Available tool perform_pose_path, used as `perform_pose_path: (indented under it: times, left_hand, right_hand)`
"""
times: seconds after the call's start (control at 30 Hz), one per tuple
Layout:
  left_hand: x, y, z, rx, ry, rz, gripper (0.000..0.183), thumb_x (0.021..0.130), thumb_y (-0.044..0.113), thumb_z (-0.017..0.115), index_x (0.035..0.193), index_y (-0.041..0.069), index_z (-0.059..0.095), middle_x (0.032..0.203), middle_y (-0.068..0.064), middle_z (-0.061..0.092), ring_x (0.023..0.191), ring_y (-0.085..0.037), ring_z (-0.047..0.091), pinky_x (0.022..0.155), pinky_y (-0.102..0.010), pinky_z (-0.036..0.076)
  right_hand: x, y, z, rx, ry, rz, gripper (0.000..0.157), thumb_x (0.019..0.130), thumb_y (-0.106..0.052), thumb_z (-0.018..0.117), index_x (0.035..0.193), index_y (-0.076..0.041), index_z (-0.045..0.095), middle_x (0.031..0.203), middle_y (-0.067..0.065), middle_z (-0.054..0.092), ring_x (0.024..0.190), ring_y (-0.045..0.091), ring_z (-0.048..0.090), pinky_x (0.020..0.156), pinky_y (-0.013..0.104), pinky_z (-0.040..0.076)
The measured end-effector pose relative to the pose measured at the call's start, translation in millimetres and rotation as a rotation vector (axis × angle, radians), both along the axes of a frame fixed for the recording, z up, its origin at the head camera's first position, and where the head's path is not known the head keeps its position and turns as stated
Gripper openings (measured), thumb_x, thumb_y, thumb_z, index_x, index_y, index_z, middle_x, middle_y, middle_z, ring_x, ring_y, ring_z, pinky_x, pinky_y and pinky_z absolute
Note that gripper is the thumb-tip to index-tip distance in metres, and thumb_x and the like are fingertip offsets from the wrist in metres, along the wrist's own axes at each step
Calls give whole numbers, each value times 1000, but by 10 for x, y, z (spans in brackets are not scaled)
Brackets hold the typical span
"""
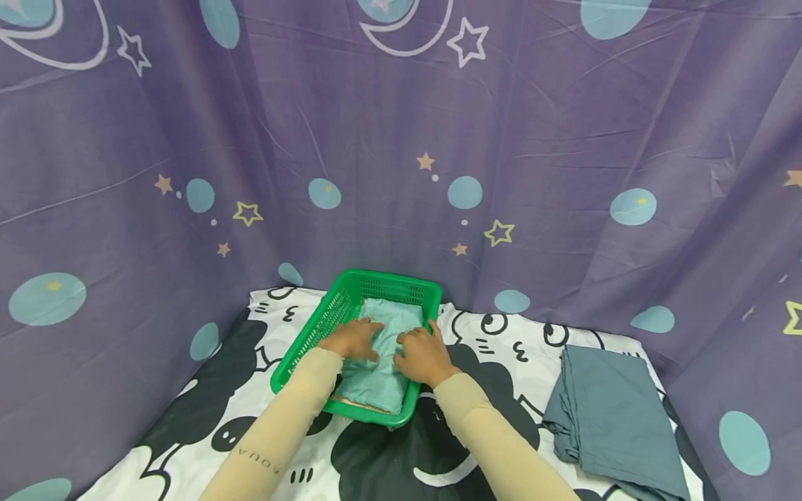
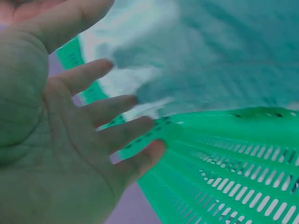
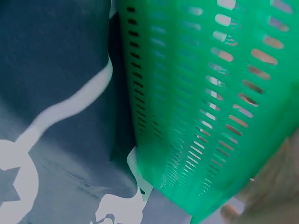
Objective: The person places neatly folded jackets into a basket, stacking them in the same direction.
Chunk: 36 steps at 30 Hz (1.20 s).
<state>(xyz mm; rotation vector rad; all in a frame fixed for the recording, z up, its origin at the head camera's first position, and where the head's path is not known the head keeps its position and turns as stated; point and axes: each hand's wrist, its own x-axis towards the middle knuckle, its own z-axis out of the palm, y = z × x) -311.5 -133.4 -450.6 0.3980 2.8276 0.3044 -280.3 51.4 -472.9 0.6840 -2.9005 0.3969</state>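
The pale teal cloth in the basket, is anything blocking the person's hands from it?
Nothing visible is. The left hand and right hand reach in over the green basket, directly above the pale teal cloth.

The left hand (image 1: 354, 339) and right hand (image 1: 425, 355) are over light blue cloth (image 1: 397, 316) inside a green basket (image 1: 395, 280). A folded gray-blue cloth (image 1: 626, 414) lies nearby.

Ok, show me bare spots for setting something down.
On the black-and-white cartoon-print sheet: one patch between the green plastic basket and folded grey-blue cloth, beyond the cream right sleeve; another between the basket's left side and the purple patterned curtain. The basket is crowded: pale-teal cloth, left hand and right hand.
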Motion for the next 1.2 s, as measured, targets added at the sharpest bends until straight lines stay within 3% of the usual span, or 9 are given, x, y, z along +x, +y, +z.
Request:
perform_pose_path:
  times: [0.13, 0.23, 0.43, 0.57, 0.7, 0.9, 1.07, 1.2]
  left_hand:
    - [114, 21, 110, 71, -2, 17, 68, 84, 36, 73, 144, 19, 46, 147, -7, 48, 134, -32, 45, 101, -50, 44]
    - [218, 66, 196, 103, 29, 14, 65, 86, 40, 71, 143, 21, 47, 143, -5, 52, 128, -31, 51, 95, -49, 48]
    - [442, 223, 429, 191, 165, -21, 58, 87, 43, 69, 139, 25, 51, 135, -2, 59, 120, -25, 58, 92, -46, 50]
    - [580, 344, 502, 300, 295, -29, 48, 87, 39, 70, 132, 27, 58, 121, -1, 67, 109, -22, 64, 84, -42, 53]
    - [666, 463, 453, 522, 362, -22, 37, 88, 31, 70, 123, 26, 63, 111, 0, 70, 100, -22, 67, 82, -41, 53]
    - [784, 699, 302, 873, 357, 2, 25, 92, 26, 66, 116, 31, 64, 99, 6, 70, 91, -11, 66, 79, -31, 53]
    - [895, 965, 203, 1049, 307, 33, 18, 92, 27, 67, 109, 32, 66, 94, 6, 70, 87, -12, 65, 75, -24, 52]
    - [1010, 1159, 192, 1172, 244, 32, 16, 91, 20, 68, 107, 21, 68, 94, -8, 71, 85, -25, 68, 71, -23, 52]
  right_hand:
    - [87, 117, -22, -208, 100, 3, 27, 91, -24, 63, 115, -14, 68, 115, 4, 69, 114, 26, 59, 109, 53, 33]
    - [159, 210, -33, -356, 133, -8, 24, 91, -21, 63, 113, -14, 69, 114, 3, 69, 111, 25, 59, 102, 47, 42]
    - [313, 499, -21, -615, 78, -98, 20, 91, -19, 63, 111, -21, 69, 110, -4, 67, 107, 17, 59, 93, 39, 48]
    - [404, 775, -38, -752, 15, -138, 16, 92, -18, 64, 107, -23, 69, 102, -6, 69, 98, 12, 64, 90, 38, 51]
    - [498, 1040, -78, -844, -19, -183, 14, 91, -18, 66, 103, -24, 69, 92, -5, 71, 85, 10, 67, 82, 31, 53]
    - [643, 1377, -146, -935, -39, -263, 14, 92, -15, 65, 106, -15, 69, 90, 4, 72, 78, 13, 67, 72, 22, 53]
    - [780, 1656, -170, -977, -53, -340, 15, 95, -15, 60, 108, -14, 67, 93, 9, 70, 81, 16, 68, 72, 19, 52]
    - [896, 1885, -183, -1001, -30, -408, 17, 96, -13, 58, 111, -10, 66, 95, 12, 71, 79, 7, 67, 72, 16, 50]
